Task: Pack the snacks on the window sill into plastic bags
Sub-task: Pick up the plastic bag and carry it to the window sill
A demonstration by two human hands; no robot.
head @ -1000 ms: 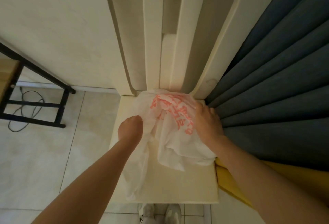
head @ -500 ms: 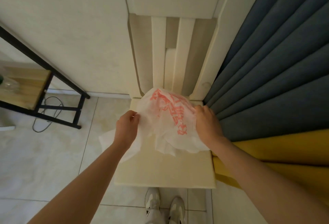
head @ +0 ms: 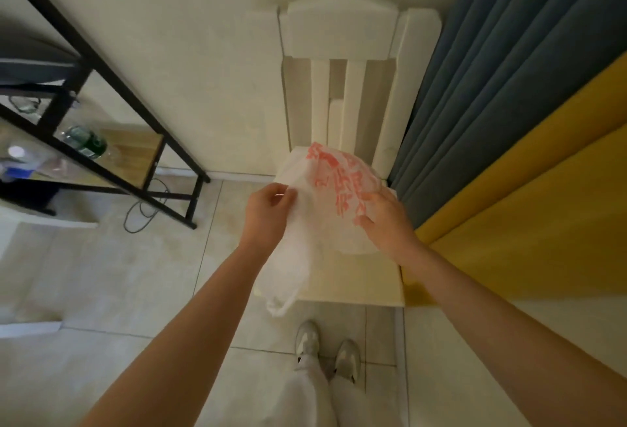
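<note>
Nearest: pale trousers (head: 305,392) and grey-white sneakers (head: 307,338) on beige floor tiles (head: 135,291). Over the cream wooden chair seat (head: 356,280), toward its back-left corner: crumpled white plastic bag with red-orange print (head: 325,196), held up, loose tail hanging past the seat's left edge. Left hand (head: 266,214): fingers curled, pinching the bag's left rim against the thumb. Right hand (head: 386,223): laid on the printed right side, fingers slightly bent; grip not discernible. Behind: slatted chair back (head: 339,36); blue pleated curtain (head: 492,70) at right; black metal shelf frame (head: 101,87) at left.
</note>
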